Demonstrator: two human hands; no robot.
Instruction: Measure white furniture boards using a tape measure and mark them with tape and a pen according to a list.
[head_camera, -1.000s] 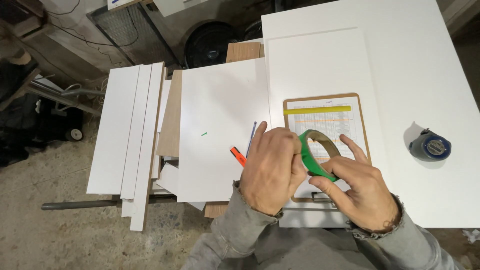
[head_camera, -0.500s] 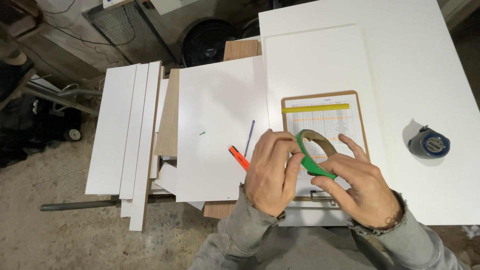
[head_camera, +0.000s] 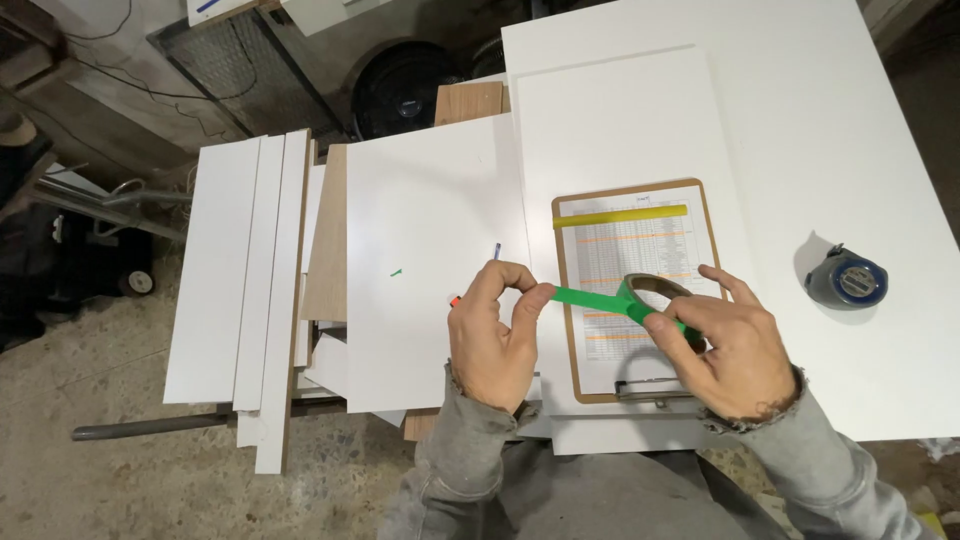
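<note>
Left hand (head_camera: 497, 340) pinched the free end of a green tape strip (head_camera: 590, 298) between thumb and forefinger, other fingers curled in. Right hand (head_camera: 730, 345) gripped the green tape roll (head_camera: 655, 300), thumb lying along the strip. Strip ran taut between both hands, just above the clipboard (head_camera: 700, 200) with its printed sheet and a yellow tape band (head_camera: 620, 216) across the top. Clipboard lay on a white panel (head_camera: 620, 110) on the white table (head_camera: 820, 130). Blue tape measure (head_camera: 846, 279) sat to the right, well apart. Another white board (head_camera: 420, 230) lay under the left hand, a tiny green scrap (head_camera: 396, 271) on it
</note>
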